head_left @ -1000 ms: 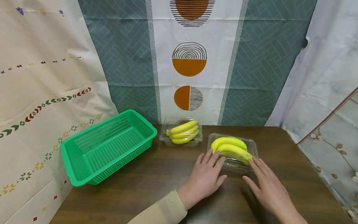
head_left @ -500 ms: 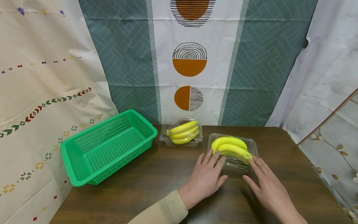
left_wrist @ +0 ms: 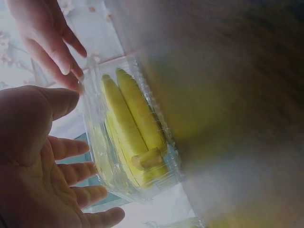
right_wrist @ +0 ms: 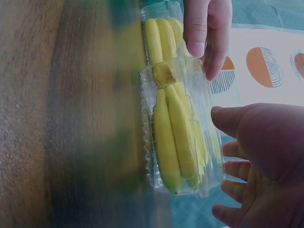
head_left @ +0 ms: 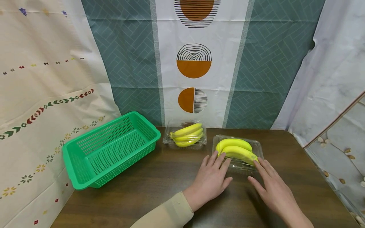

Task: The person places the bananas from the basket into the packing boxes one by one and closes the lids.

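Observation:
A clear plastic clamshell box (head_left: 258, 146) holding yellow bananas (head_left: 234, 144) lies on the right part of the table. My left hand (head_left: 209, 179) reaches its near left corner, fingers spread and straight over the lid's edge. At the near right corner is my right hand (head_left: 273, 186), its fingers also extended. Both wrist views show the bananas (left_wrist: 126, 114) through the lid, with the fingertips at or just above the box (right_wrist: 190, 142); firm contact cannot be told. Neither hand grips anything.
Farther back, left of that box, a second clear clamshell (head_left: 168, 139) contains more bananas (head_left: 186, 134). A green perforated plastic basket (head_left: 114, 167) stands on the left of the brown wooden table (head_left: 137, 202). Patterned cloths (head_left: 131, 63) hang behind and at both sides.

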`<state>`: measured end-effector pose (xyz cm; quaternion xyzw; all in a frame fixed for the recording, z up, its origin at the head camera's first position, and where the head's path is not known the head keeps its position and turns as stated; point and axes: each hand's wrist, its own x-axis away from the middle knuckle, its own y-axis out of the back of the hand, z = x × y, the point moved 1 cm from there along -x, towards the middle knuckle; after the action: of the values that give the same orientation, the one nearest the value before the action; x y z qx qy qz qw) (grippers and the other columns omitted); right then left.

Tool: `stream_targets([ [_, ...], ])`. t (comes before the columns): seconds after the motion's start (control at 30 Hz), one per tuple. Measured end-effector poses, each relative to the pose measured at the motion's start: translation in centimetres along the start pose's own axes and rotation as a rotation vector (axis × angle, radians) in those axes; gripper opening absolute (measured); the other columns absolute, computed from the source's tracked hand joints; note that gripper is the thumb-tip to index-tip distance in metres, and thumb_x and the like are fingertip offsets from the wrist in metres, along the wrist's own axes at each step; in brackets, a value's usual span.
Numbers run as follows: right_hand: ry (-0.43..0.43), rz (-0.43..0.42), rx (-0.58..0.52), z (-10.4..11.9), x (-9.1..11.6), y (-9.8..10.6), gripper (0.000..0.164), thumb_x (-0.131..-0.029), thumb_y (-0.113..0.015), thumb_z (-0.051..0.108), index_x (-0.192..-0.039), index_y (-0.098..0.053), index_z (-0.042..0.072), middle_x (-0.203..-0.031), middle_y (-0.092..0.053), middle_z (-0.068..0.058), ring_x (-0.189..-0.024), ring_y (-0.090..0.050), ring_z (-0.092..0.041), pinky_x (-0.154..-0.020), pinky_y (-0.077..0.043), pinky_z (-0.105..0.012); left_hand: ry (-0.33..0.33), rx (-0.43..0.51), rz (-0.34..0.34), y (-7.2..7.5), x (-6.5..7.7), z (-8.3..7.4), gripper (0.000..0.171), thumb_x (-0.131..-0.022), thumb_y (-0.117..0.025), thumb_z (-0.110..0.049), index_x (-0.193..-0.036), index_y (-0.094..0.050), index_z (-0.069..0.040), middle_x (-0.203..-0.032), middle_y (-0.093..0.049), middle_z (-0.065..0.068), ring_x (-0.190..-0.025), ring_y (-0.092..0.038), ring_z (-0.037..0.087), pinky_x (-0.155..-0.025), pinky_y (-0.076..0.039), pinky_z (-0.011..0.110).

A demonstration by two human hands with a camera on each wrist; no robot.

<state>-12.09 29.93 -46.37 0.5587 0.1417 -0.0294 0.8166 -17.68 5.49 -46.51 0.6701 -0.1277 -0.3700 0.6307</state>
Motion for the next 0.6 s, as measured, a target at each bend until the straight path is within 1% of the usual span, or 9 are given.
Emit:
stream_targets([
  [0.3,-0.006,0.016,-0.006,-0.4,-0.6,0.0,0.076,-0.105,-0.078,0.037,-0.163,-0.048,-0.001,-0.171,-0.039,-0.027,-0.157,-0.035,-0.052,-0.105,-0.043,-0.079,0.014,-0.029,-0.012,-0.3,-0.4,-0.1,0.068,-0.109,-0.062,-0.06,-0.163,-0.056,-0.018,-0.171,-0.047,0.009,-0.159,-0.041,0.036,-0.122,-0.042,0.056],
  [0.43,0.0,-0.002,-0.01,-0.5,-0.9,-0.1,0.074,-0.105,-0.079,0.036,-0.162,-0.05,-0.001,-0.17,-0.041,-0.026,-0.156,-0.036,-0.052,-0.106,-0.043,-0.078,0.02,-0.04,-0.013,-0.4,-0.7,0.0,0.068,-0.109,-0.062,-0.06,-0.163,-0.056,-0.018,-0.171,-0.047,0.009,-0.159,-0.041,0.036,-0.123,-0.042,0.056],
  [0.6,0.016,-0.023,-0.014,-0.7,-1.3,-0.1,0.072,-0.104,-0.08,0.033,-0.16,-0.052,-0.001,-0.169,-0.042,-0.026,-0.154,-0.038,-0.053,-0.107,-0.043,-0.078,0.026,-0.034,0.002,-0.5,-1.1,0.1,0.068,-0.109,-0.062,-0.059,-0.164,-0.056,-0.018,-0.171,-0.046,0.009,-0.159,-0.041,0.036,-0.123,-0.042,0.056],
])
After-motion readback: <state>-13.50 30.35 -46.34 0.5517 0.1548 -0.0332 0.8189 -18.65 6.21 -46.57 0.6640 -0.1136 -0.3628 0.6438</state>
